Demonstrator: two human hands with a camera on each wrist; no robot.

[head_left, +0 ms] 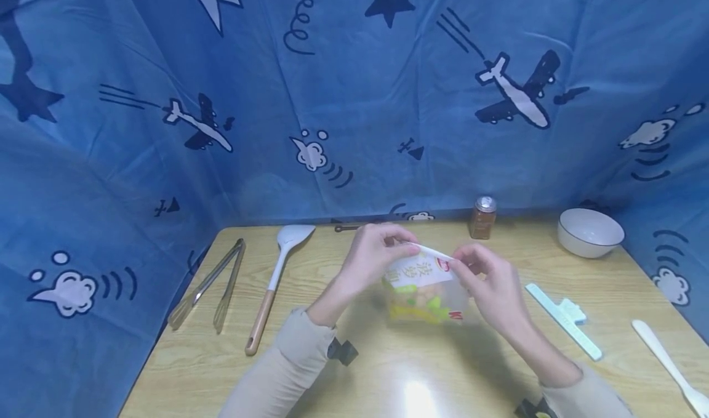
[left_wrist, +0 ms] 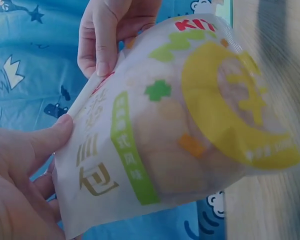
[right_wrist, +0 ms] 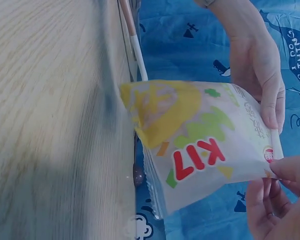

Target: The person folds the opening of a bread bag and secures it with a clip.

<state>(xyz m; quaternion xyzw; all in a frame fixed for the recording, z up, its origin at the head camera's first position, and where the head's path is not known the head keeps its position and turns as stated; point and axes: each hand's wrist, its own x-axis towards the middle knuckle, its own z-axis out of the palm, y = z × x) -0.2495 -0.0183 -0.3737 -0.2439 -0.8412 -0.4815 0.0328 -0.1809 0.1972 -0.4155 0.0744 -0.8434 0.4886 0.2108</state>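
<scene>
A plastic bread bag point(head_left: 423, 285), printed in yellow, green and red, hangs above the table between both hands. Round pale pieces show through its film in the left wrist view. My left hand point(head_left: 372, 255) pinches one end of the bag's top edge, thumb in front. At the other end of that edge, my right hand point(head_left: 493, 285) pinches with thumb and fingers. The top edge looks folded over in a narrow white strip in the right wrist view. A light blue bag clip point(head_left: 562, 319) lies on the table to the right of the right hand.
On the left of the wooden table point(head_left: 183, 378) lie metal tongs point(head_left: 213, 282) and a turner point(head_left: 274, 282) with a wooden handle. A spice shaker point(head_left: 484, 218) and a white bowl point(head_left: 590, 233) stand at the back. A white spoon point(head_left: 667, 362) lies at right.
</scene>
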